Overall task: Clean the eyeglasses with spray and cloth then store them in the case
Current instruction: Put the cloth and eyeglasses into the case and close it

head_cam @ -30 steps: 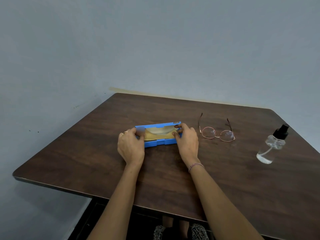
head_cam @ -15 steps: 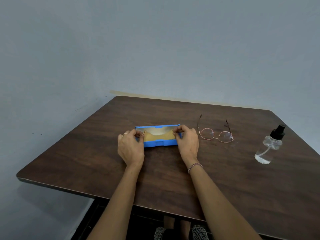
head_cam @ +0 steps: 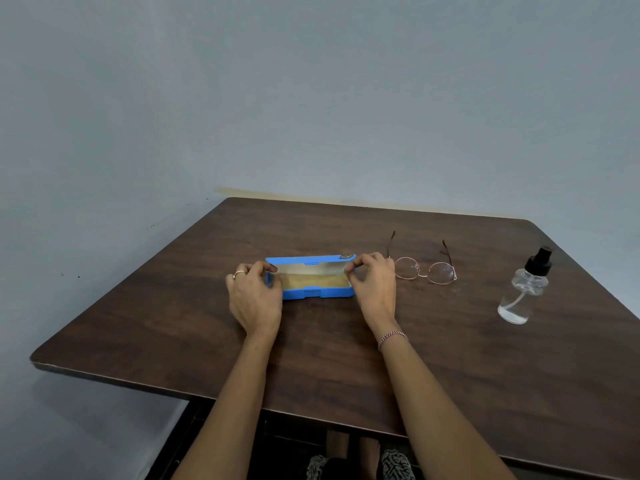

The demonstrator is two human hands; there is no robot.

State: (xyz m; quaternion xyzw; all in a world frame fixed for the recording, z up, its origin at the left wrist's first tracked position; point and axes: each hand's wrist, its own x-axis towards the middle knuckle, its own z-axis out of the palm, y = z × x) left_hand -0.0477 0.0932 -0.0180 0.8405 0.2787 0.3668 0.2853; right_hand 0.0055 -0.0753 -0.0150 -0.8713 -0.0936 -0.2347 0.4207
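Note:
An open blue glasses case (head_cam: 313,292) lies in the middle of the dark wooden table (head_cam: 433,358), its lid tilted back and a yellowish cloth (head_cam: 315,280) lying inside. My left hand (head_cam: 254,299) grips the case's left end and my right hand (head_cam: 374,289) pinches its right end at the lid. Round thin-framed eyeglasses (head_cam: 424,270) rest on the table just right of my right hand, arms unfolded and pointing away. A clear spray bottle (head_cam: 523,289) with a black nozzle stands farther right.
The table meets a grey wall at its far edge and left side. Its near edge runs across the bottom of the view, with my knees and a dark frame below it.
The lid of the blue case has swung further back, showing more of the inside. Both hands stay at the case's ends. The glasses and bottle have not moved.

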